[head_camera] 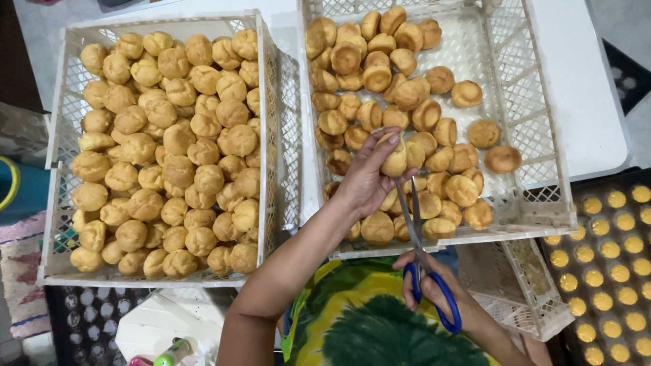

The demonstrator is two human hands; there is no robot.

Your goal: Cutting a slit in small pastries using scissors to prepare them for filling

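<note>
My left hand (368, 177) holds a golden round pastry puff (395, 160) over the right white lattice crate (536, 135). My right hand (441, 288) grips blue-handled scissors (426, 261), whose open blades point up at the underside of that puff. The right crate is partly filled with several similar puffs (407, 88). The left white crate (61, 169) is heaped full of puffs (169, 149).
A black tray (610, 271) with rows of small yellow rounds lies at the right. A third white crate (515, 291) sits below the right crate. Green and yellow cloth (366, 325) covers my lap. A white lid and small bottles (169, 352) lie at bottom left.
</note>
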